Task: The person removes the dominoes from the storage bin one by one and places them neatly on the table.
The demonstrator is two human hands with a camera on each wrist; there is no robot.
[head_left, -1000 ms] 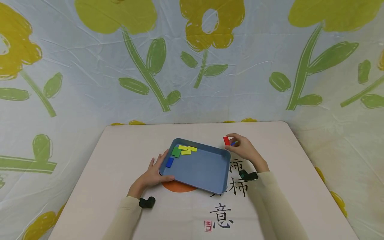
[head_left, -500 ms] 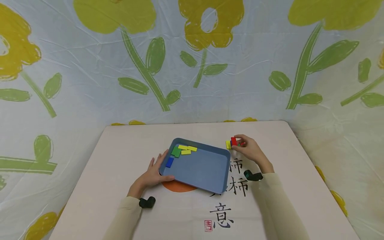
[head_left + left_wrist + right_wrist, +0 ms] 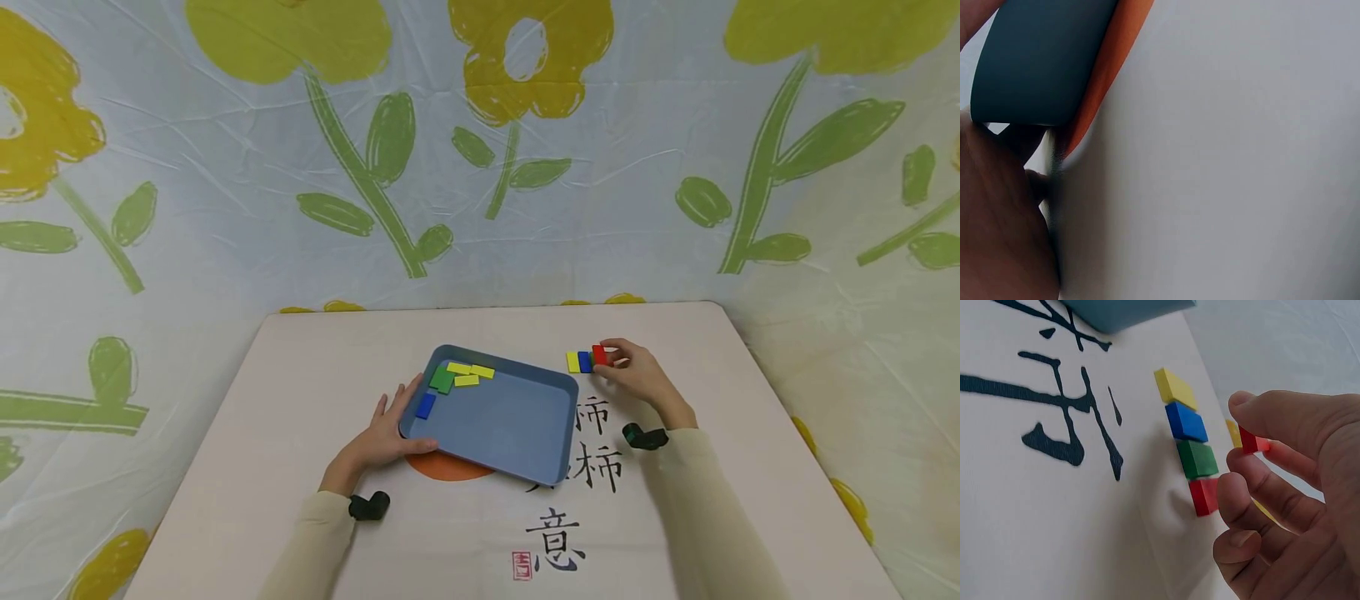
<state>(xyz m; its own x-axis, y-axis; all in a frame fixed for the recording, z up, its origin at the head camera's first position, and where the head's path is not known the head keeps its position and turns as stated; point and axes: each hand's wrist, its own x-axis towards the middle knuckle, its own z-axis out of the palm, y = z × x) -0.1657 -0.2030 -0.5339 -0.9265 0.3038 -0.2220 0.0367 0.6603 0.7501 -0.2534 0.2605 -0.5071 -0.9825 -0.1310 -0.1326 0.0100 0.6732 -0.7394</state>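
My right hand (image 3: 636,373) pinches a red block (image 3: 1249,441) between thumb and fingers, held above the table. Below it, a row stands on the cloth: a yellow block (image 3: 1175,389), a blue block (image 3: 1186,422), a green block (image 3: 1197,458) and another red block (image 3: 1204,497). My left hand (image 3: 381,435) rests at the near left corner of a blue-grey tray (image 3: 498,463). Its thumb lies along the near side and its spread fingers reach along the left side. In the left wrist view, the tray's dark outer wall (image 3: 1041,62) shows beside this hand.
Inside the tray's far left part lie several yellow blocks (image 3: 467,381), green pieces (image 3: 442,379) and a blue block (image 3: 426,406). Black characters (image 3: 557,542) and an orange shape (image 3: 448,467) mark the pale tabletop cloth. Beyond the table hangs a flower-patterned cloth (image 3: 637,242).
My right hand has moved to the right with the red block, away from the tray's far right corner. The yellow and blue blocks in the row have come into view. My left hand stays put.
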